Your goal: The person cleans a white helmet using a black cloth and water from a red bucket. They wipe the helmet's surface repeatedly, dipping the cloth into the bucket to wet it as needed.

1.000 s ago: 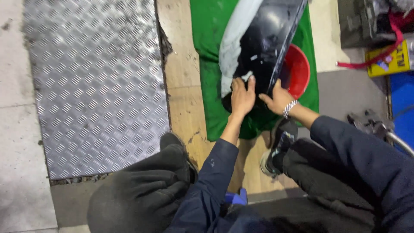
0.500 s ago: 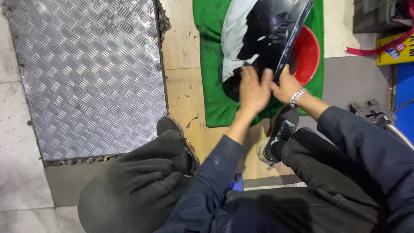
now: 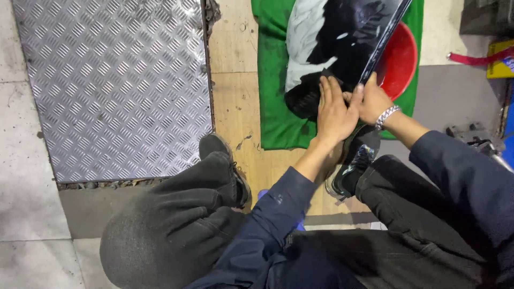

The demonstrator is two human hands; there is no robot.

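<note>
A glossy black and white curved panel lies on a green cloth with a red disc spread on the floor. My left hand rests flat on the panel's near black end, fingers together and pointing away. My right hand, with a metal bracelet on the wrist, touches the panel's dark right edge beside the left hand. Both arms wear dark blue sleeves. Whether the right fingers grip the edge is unclear.
I crouch on the floor; my knees and black shoes are below the hands. A ribbed metal plate covers the left floor. A wooden board lies between plate and cloth. A yellow box and red strap sit far right.
The view has shifted and drawn closer to the panel. My left hand has slid slightly up along the panel's near end; the right hand stays at its edge.
</note>
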